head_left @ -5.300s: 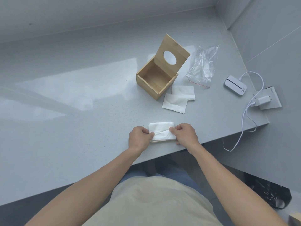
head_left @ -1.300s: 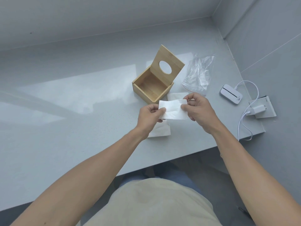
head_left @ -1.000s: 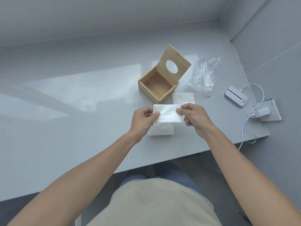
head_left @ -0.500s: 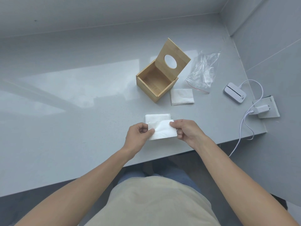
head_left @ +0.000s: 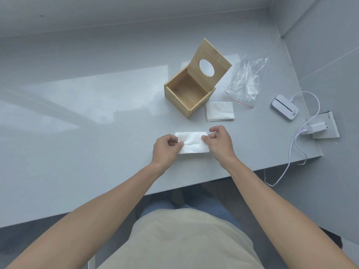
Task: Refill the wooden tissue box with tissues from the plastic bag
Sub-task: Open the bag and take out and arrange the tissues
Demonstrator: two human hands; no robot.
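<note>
Surface: grey countertop [head_left: 77, 117] in a corner of grey walls; the person stands at its near edge.
Left hand [head_left: 165, 148]: closed in a pinch on the left end of a white tissue [head_left: 192, 145].
Right hand [head_left: 217, 142]: closed in a pinch on the right end of the same tissue, thumb and fingers [head_left: 206, 139] pressing the sheet.
Tissue: stretched flat between the two hands, low over the counter. Under it lies a small stack of tissues [head_left: 182, 134]; only its far edge shows beyond the held sheet. I cannot tell if the sheet touches the stack.
Wooden tissue box [head_left: 186, 94]: beyond the grip, well apart from it, a little to the right. Its lid [head_left: 210, 63] stands open and tilts back, with an oval hole in it. The inside looks empty.
Second pile of tissues [head_left: 219, 111]: between the right hand and the box, just beside the right corner of the box.
Plastic bag [head_left: 246, 80]: farther right than the box, lying flat and crumpled, transparent.
Other things: white device [head_left: 284, 109] with a white cable [head_left: 299, 148] and a charger [head_left: 316, 128], far right of the grip, near the counter edge.
</note>
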